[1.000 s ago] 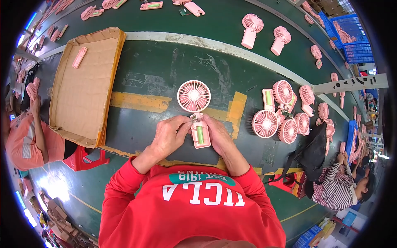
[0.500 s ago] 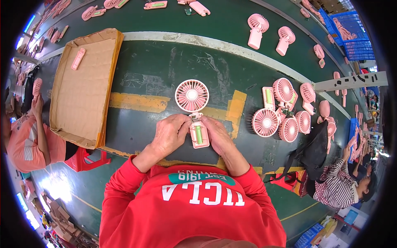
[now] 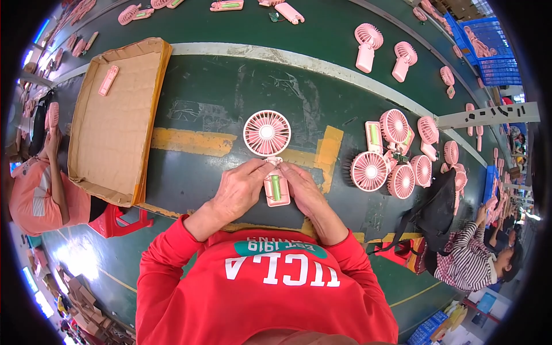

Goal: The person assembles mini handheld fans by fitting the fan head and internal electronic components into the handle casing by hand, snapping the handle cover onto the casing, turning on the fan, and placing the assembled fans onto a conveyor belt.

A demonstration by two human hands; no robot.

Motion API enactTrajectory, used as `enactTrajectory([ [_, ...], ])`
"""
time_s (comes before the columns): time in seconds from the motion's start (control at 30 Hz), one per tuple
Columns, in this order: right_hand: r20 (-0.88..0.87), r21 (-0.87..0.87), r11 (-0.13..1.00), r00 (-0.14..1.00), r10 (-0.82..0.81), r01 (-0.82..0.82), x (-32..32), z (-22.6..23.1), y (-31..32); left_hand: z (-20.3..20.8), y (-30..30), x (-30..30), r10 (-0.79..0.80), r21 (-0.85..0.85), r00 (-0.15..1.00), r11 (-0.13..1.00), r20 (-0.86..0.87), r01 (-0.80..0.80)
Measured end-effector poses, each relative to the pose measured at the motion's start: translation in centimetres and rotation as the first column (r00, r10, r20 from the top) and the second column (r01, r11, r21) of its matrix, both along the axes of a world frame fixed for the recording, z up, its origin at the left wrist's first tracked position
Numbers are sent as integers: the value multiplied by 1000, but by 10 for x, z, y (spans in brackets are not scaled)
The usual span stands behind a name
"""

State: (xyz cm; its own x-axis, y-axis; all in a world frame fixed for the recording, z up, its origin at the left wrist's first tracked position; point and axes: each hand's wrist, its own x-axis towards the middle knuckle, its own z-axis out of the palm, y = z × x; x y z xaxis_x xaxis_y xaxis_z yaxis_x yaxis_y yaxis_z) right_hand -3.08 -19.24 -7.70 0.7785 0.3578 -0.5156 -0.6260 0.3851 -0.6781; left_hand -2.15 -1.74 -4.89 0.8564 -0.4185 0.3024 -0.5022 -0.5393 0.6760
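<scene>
In front of me on the work table lies a pink handheld fan, its round grille away from me. Its handle is uncovered and shows a green battery cell. Around the neck, just above the cell, the fingertips of my left hand and my right hand are pinched together. A small part at the neck, possibly the circuit board, is mostly hidden by those fingertips. To the right sits a cluster of pink fans, some with uncovered handles and cells showing.
A shallow cardboard tray at left holds a pink handle cover. Beyond the pale rail, a green conveyor belt carries several pink fans. A black bag hangs at right. Co-workers sit on both sides; a blue crate stands far right.
The fingers of my left hand have shifted rightward over the fan's neck, covering the small part there. Fans on the belt have moved a little to the right.
</scene>
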Motion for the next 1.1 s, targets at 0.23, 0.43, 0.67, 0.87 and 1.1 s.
enactTrajectory([
  [0.23,230,-45,992,965,123,-116,-2,3,-1,2,-2,1,-62,113,996,992,69,54],
  [0.43,238,-88,991,964,117,-98,-3,0,2,4,-4,1,-95,189,994,978,60,82],
  [0.67,217,-109,988,968,129,-107,-1,2,3,6,-4,8,-148,183,989,972,-5,146],
  [0.87,167,-136,985,978,126,-104,-2,3,3,8,-4,9,-36,96,996,994,-84,44],
  [1.1,167,-155,981,976,141,-115,0,4,5,11,-2,17,-49,63,983,996,-175,61],
])
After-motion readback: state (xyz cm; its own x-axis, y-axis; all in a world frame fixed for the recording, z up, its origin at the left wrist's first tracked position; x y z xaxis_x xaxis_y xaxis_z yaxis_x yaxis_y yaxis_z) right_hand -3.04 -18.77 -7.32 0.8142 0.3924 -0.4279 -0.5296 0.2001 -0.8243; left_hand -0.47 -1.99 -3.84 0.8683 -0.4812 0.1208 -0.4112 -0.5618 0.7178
